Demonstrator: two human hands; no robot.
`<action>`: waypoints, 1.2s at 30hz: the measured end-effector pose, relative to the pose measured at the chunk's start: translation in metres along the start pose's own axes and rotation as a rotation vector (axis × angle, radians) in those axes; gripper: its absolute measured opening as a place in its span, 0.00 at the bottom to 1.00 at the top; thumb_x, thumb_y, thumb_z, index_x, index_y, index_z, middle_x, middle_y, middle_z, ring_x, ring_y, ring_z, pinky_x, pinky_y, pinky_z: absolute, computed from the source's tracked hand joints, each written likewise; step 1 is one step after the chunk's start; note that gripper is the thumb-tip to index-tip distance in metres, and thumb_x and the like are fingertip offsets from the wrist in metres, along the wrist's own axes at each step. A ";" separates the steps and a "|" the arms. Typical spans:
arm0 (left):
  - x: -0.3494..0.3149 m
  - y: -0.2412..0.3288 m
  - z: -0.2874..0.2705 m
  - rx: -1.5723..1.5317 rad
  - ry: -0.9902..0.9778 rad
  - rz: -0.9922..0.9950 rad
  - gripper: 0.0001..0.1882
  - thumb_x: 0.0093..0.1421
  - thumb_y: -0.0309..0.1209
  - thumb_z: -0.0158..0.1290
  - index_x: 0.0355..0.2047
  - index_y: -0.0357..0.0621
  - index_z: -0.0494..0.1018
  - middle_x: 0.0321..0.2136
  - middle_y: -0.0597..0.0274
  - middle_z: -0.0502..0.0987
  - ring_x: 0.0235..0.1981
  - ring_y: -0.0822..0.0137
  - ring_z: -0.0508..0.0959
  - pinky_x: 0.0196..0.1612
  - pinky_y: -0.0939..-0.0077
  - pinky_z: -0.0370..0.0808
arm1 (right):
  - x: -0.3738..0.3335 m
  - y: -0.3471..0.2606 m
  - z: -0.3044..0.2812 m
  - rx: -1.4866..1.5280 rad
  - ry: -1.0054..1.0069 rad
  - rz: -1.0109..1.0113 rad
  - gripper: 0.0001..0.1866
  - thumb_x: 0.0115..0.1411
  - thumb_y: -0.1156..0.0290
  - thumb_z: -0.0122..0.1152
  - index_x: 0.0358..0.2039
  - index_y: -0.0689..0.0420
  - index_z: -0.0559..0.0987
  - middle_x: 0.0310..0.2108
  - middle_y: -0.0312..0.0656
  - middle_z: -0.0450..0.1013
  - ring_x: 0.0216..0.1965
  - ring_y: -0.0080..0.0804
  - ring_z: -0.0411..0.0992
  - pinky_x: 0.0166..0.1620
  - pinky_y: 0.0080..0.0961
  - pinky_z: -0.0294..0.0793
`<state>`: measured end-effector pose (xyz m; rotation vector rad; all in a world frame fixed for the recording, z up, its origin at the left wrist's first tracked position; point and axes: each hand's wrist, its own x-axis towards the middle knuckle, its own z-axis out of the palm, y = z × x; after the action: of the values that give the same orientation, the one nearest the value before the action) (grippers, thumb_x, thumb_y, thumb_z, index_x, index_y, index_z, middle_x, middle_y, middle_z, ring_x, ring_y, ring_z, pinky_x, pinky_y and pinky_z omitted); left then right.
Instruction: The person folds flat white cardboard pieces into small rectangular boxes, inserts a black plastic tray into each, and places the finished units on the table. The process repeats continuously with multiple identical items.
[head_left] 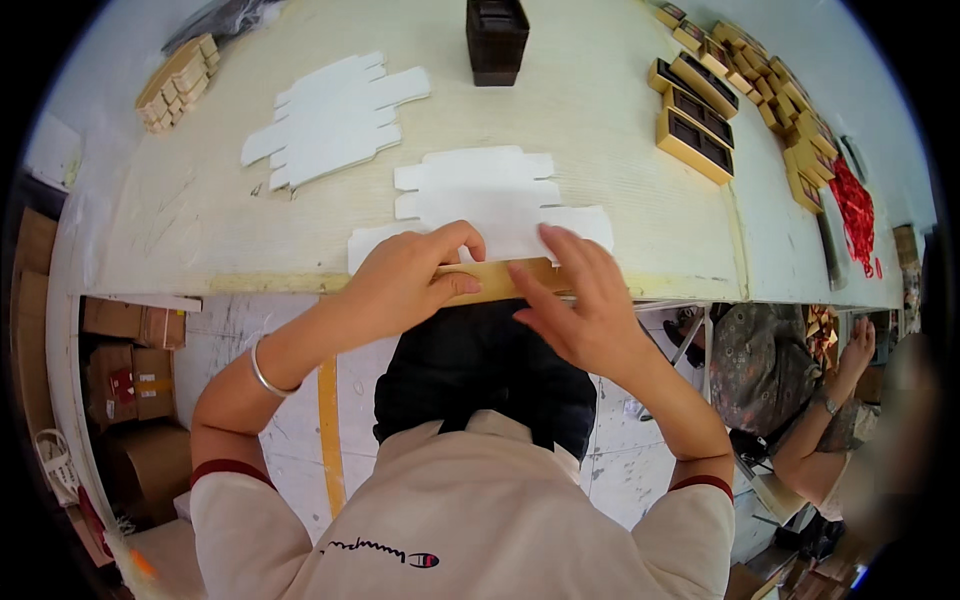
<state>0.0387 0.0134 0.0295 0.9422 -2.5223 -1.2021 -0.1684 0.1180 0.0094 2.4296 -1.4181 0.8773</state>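
At the table's front edge, my left hand (405, 275) pinches a gold cardboard carton piece (505, 280) between thumb and fingers. My right hand (590, 295) is spread over the carton piece's right end, its fingers apart and a fingertip against the gold surface. Just beyond both hands lies a flat white die-cut carton blank (475, 185) with tabs along its sides, partly covered by the hands. Farther left is a stack of similar white blanks (335, 120).
Dark brown trays (497, 45) stand stacked at the back. Gold boxes with dark inserts (695, 145) sit to the right, before many gold boxes (780, 85) and red ribbon (853, 215). Pale folded pieces (180, 85) stand far left. Another person's arm (815, 430) shows at right.
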 end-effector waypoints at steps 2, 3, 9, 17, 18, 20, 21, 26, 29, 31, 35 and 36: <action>0.005 -0.002 0.005 0.204 0.165 0.169 0.13 0.52 0.32 0.60 0.36 0.44 0.72 0.29 0.61 0.74 0.31 0.59 0.73 0.33 0.67 0.68 | -0.006 0.001 0.012 0.033 -0.071 0.005 0.24 0.46 0.70 0.67 0.46 0.61 0.76 0.50 0.50 0.66 0.51 0.46 0.66 0.51 0.40 0.67; 0.006 -0.002 0.008 0.365 0.301 0.309 0.14 0.50 0.31 0.61 0.36 0.44 0.72 0.29 0.62 0.73 0.33 0.59 0.73 0.34 0.69 0.68 | -0.008 0.004 0.020 0.043 -0.089 0.022 0.24 0.46 0.71 0.67 0.46 0.61 0.77 0.50 0.49 0.67 0.51 0.47 0.67 0.51 0.40 0.68; -0.018 -0.011 0.030 0.521 0.329 0.503 0.12 0.47 0.29 0.62 0.32 0.42 0.74 0.34 0.62 0.72 0.35 0.58 0.72 0.37 0.67 0.69 | -0.015 -0.004 0.027 -0.049 -0.036 -0.015 0.20 0.48 0.71 0.61 0.43 0.65 0.75 0.42 0.44 0.67 0.46 0.41 0.67 0.46 0.34 0.68; 0.008 -0.016 0.012 0.412 0.207 0.365 0.03 0.54 0.26 0.56 0.29 0.41 0.75 0.29 0.60 0.72 0.29 0.55 0.73 0.31 0.64 0.70 | 0.010 0.013 0.017 0.221 -0.291 0.242 0.15 0.51 0.75 0.60 0.41 0.61 0.76 0.30 0.46 0.72 0.34 0.44 0.71 0.36 0.33 0.70; 0.020 -0.019 0.008 0.403 0.167 0.317 0.03 0.54 0.26 0.55 0.28 0.41 0.75 0.29 0.59 0.72 0.29 0.55 0.72 0.31 0.64 0.70 | 0.020 0.024 0.018 0.297 -0.329 0.290 0.15 0.52 0.76 0.60 0.42 0.60 0.77 0.28 0.46 0.72 0.31 0.44 0.71 0.35 0.32 0.70; 0.026 -0.019 0.004 0.467 0.189 0.337 0.04 0.55 0.27 0.54 0.30 0.40 0.75 0.29 0.57 0.72 0.28 0.54 0.72 0.32 0.64 0.70 | 0.031 0.030 0.015 0.412 -0.388 0.377 0.16 0.53 0.77 0.60 0.44 0.59 0.76 0.24 0.45 0.72 0.26 0.44 0.70 0.33 0.31 0.70; 0.024 -0.017 0.004 0.541 0.250 0.403 0.05 0.56 0.27 0.54 0.32 0.40 0.75 0.29 0.56 0.72 0.28 0.53 0.71 0.32 0.64 0.70 | 0.037 0.030 0.013 0.452 -0.409 0.416 0.16 0.54 0.77 0.60 0.45 0.59 0.76 0.23 0.46 0.72 0.24 0.44 0.70 0.32 0.31 0.70; 0.007 0.006 0.003 0.387 0.355 0.176 0.11 0.57 0.33 0.54 0.38 0.42 0.73 0.30 0.52 0.73 0.31 0.51 0.74 0.35 0.60 0.70 | 0.038 0.004 0.005 0.840 -0.308 0.794 0.27 0.57 0.77 0.58 0.58 0.61 0.64 0.27 0.49 0.77 0.31 0.41 0.76 0.38 0.28 0.74; 0.004 -0.006 0.007 0.182 0.190 0.083 0.12 0.57 0.31 0.52 0.41 0.42 0.71 0.30 0.51 0.73 0.32 0.50 0.74 0.36 0.60 0.70 | 0.012 -0.010 0.011 1.319 -0.247 0.602 0.32 0.59 0.76 0.58 0.63 0.58 0.59 0.55 0.50 0.66 0.53 0.37 0.68 0.54 0.30 0.67; 0.013 -0.014 -0.006 0.141 0.157 0.104 0.11 0.56 0.27 0.50 0.41 0.43 0.69 0.29 0.51 0.73 0.31 0.50 0.73 0.35 0.60 0.70 | 0.008 -0.002 -0.008 0.830 -0.254 0.334 0.33 0.55 0.74 0.62 0.62 0.57 0.62 0.59 0.50 0.61 0.58 0.44 0.62 0.59 0.37 0.63; 0.034 -0.014 -0.023 0.152 -0.061 0.067 0.14 0.56 0.24 0.47 0.44 0.44 0.62 0.29 0.53 0.73 0.28 0.59 0.72 0.33 0.67 0.68 | -0.018 0.030 -0.022 0.207 -0.320 0.057 0.31 0.46 0.66 0.68 0.53 0.57 0.73 0.59 0.49 0.61 0.59 0.51 0.61 0.60 0.44 0.61; 0.038 -0.011 -0.022 0.178 -0.065 0.102 0.14 0.56 0.23 0.47 0.44 0.44 0.63 0.30 0.53 0.73 0.28 0.59 0.72 0.33 0.67 0.68 | -0.023 0.029 -0.022 0.151 -0.358 0.015 0.30 0.46 0.65 0.68 0.51 0.57 0.74 0.59 0.49 0.61 0.59 0.51 0.61 0.60 0.44 0.61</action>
<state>0.0238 -0.0289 0.0323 0.8123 -2.7292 -1.0082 -0.2097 0.1289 0.0103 2.8035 -1.5325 0.5896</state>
